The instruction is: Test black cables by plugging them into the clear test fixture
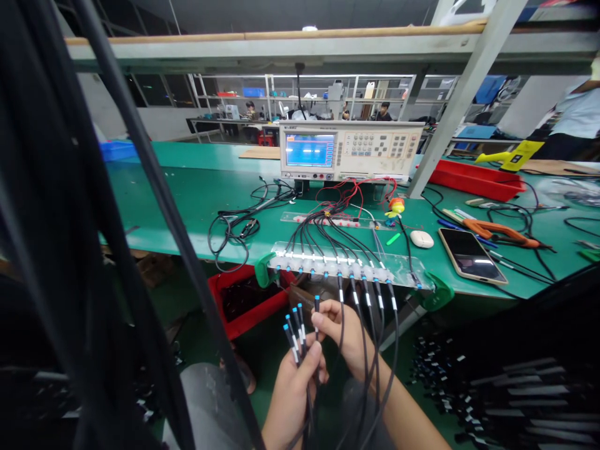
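Note:
My left hand point(297, 390) is closed around several black cables point(294, 340) with white labels and blue-tipped connectors, which fan upward from the fingers. My right hand point(347, 334) pinches one more blue-tipped cable point(317, 307) just below its end, close to my left thumb. Above both hands, a clear plastic strip point(403, 273) with a row of sockets runs along the bench edge, held by a green clamp point(265, 270) and a second green clamp point(438, 292). Several labelled cables point(368, 300) are plugged into its right part and hang down across my right wrist and forearm.
Behind the strip stands a bench meter point(351, 150) with a lit screen. On the green bench point(187, 206) lie coiled cables point(234, 228), a phone point(471, 255), orange-handled pliers point(501, 231) and a red tray point(473, 181). Hanging black cables point(154, 187) block the left side. A red bin point(253, 315) sits below.

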The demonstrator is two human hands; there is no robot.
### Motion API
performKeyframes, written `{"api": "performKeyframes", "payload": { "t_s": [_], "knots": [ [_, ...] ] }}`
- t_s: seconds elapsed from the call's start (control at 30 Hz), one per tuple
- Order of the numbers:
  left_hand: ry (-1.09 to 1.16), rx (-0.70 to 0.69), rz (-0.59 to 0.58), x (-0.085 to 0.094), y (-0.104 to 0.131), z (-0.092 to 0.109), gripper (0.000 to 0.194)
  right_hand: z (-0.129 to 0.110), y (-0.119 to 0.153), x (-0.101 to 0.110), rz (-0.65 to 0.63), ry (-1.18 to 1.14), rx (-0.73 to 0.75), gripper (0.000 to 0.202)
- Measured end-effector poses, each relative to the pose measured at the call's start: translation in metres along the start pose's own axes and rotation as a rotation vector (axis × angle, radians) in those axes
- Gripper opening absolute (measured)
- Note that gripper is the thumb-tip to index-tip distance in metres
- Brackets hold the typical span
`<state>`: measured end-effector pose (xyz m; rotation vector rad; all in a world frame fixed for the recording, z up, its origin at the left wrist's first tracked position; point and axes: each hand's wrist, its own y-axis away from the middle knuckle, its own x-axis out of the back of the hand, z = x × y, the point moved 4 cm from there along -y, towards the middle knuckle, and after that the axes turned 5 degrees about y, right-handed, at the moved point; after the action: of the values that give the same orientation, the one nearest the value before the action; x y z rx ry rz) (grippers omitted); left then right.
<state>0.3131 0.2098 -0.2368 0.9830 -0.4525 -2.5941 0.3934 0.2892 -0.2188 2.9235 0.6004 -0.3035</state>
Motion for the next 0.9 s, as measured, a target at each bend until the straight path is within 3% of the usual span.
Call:
{"api": "performKeyframes", "payload": {
  "t_s": [0.2, 0.47, 0.63, 0.9],
  "knots": [
    [0.152, 0.067, 0.128, 0.007, -0.003, -0.001, 0.048, 0.000, -0.006, 0.005, 0.091, -0.154, -0.034, 0.035],
    [0.144, 0.089, 0.100, 0.016, -0.005, -0.009, 0.044, -0.001, -0.011, -0.001, 0.017, -0.416, -0.091, 0.035],
    [0.151, 0.090, 0.093, 0.012, -0.001, -0.005, 0.036, 0.000, -0.014, -0.007, -0.063, -0.620, -0.130, 0.029],
    [0.107, 0.068, 0.064, 0.009, 0.003, -0.002, 0.035, 0.000, -0.023, -0.009, -0.097, -0.716, -0.146, 0.024]
  ]
}}
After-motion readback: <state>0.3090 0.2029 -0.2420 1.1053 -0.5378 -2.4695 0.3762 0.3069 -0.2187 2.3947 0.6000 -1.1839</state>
